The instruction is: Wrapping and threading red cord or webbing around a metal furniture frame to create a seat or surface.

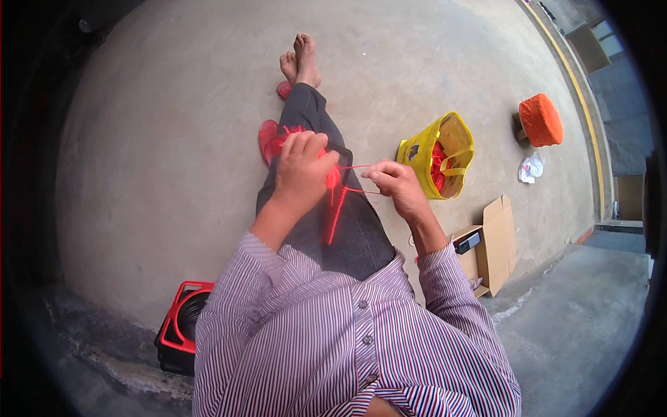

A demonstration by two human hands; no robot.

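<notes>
Above my outstretched legs, my left hand (300, 165) is closed around a red cord bundle (333, 176), with loose red ends poking out past its knuckles. My right hand (397, 183) pinches a thin red cord (357, 190) to the right of it. Two lengths of this cord stretch across between the hands. Below them a tightly coiled or braided red strand (336, 218) dangles over my dark trousers. My fingers hide how the bundle is made up.
A yellow bag (421, 154) with red material inside stands to the right. Farther right are an orange-covered stool (540, 119) and a crumpled white plastic bag (531, 167). An open cardboard box (497, 243) lies near my right elbow. A red-and-black case (182, 326) sits at lower left; red shoes (267, 139) lie by my legs.
</notes>
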